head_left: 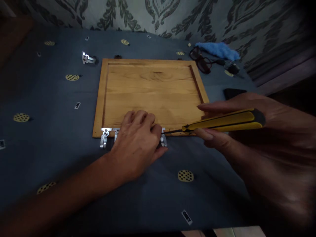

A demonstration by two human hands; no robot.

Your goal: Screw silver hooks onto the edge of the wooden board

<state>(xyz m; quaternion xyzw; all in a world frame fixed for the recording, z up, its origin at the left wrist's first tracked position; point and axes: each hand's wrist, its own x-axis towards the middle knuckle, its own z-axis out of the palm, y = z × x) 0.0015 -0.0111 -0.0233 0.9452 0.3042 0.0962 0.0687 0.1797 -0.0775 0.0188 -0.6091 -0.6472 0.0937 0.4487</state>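
Note:
A wooden cabinet door with a raised frame lies flat on the cloth. Along its near edge sit metal hinges: one hinge at the left corner, another partly covered by my left hand, and a third hinge by my index finger and thumb. The fingers of that hand are curled down at the door's edge around this third hinge; their tips are partly hidden. My right hand grips a yellow and black screwdriver, held nearly level, its tip touching or very close to the third hinge.
A loose hinge lies beyond the door's far left corner. Dark-framed glasses, a blue cloth and a small black object lie to the right. Patterned blue-grey cloth covers the surface, with a patterned wall behind.

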